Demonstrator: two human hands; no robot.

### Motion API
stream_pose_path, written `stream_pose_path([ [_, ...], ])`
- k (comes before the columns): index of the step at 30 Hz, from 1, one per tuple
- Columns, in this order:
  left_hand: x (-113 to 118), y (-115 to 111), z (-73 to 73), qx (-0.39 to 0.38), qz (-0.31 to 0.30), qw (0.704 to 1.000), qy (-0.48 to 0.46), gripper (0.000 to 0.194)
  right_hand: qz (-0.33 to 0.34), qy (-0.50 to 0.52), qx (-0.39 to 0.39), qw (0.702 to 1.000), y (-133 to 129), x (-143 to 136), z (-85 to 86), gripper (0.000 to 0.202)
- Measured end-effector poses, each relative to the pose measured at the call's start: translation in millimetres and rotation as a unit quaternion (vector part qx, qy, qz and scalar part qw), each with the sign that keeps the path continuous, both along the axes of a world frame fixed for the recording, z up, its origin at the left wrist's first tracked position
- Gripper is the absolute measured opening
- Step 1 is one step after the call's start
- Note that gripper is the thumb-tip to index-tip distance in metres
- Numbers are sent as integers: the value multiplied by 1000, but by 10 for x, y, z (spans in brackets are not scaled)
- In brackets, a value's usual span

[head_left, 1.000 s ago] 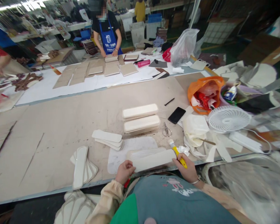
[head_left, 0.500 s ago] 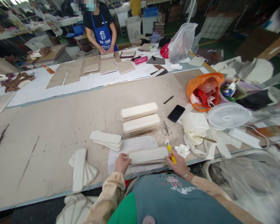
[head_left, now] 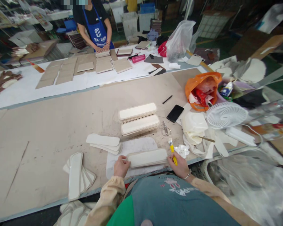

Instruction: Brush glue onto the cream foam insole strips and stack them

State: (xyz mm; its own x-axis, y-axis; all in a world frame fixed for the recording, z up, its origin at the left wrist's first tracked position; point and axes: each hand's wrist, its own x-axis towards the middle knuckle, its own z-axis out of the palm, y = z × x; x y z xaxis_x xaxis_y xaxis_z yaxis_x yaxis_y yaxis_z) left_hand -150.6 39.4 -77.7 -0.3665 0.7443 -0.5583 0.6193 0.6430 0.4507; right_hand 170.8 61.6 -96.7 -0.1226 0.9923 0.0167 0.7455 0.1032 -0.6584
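Note:
My left hand [head_left: 121,166] is closed, thumb and fingers pinching the left end of a small stack of long, pale panels with rounded corners [head_left: 147,157]. At the stack's right end is my right hand [head_left: 180,165], its fingers wrapped around a yellow-handled brush [head_left: 172,150] with a white tip pointing away from me. Those fingers also touch the panels' end. Under the stack lies a stained white sheet [head_left: 136,146]. Two neat piles of similar panels [head_left: 139,125] stand just beyond it. More panels are fanned out at the left [head_left: 75,175] and beside the sheet [head_left: 103,140].
Scissors [head_left: 166,129], a black phone [head_left: 175,113] and a black pen [head_left: 167,99] lie beyond my right hand. Further right are crumpled tissue [head_left: 182,151], a white container [head_left: 194,124], a white fan [head_left: 227,115] and an orange bag [head_left: 188,91]. A co-worker in a blue apron [head_left: 100,36] stands across the tables.
The camera view has shifted slightly, moving most things a little left. Both hands keep their places at the two ends of the stack, and the brush stays in my right hand.

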Motion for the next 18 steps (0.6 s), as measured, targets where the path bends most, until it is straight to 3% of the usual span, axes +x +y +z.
stream_pose_path([
  [2,1,4,10,-2,-5,1000,1,24,52,8,48,997,-7,28,2,11],
  [6,-6,16,27,-8,-23,1000,-1,24,232,28,133,963,9,-5,9,13],
  [10,-19,22,25,-18,-38,999,3,25,358,5,141,923,80,-167,-10,20],
  [14,-38,12,-10,-15,-42,999,12,27,406,-22,126,905,139,-327,-75,19],
  [18,-46,3,-50,-16,-45,999,13,29,387,-47,117,914,138,-295,-131,18],
])
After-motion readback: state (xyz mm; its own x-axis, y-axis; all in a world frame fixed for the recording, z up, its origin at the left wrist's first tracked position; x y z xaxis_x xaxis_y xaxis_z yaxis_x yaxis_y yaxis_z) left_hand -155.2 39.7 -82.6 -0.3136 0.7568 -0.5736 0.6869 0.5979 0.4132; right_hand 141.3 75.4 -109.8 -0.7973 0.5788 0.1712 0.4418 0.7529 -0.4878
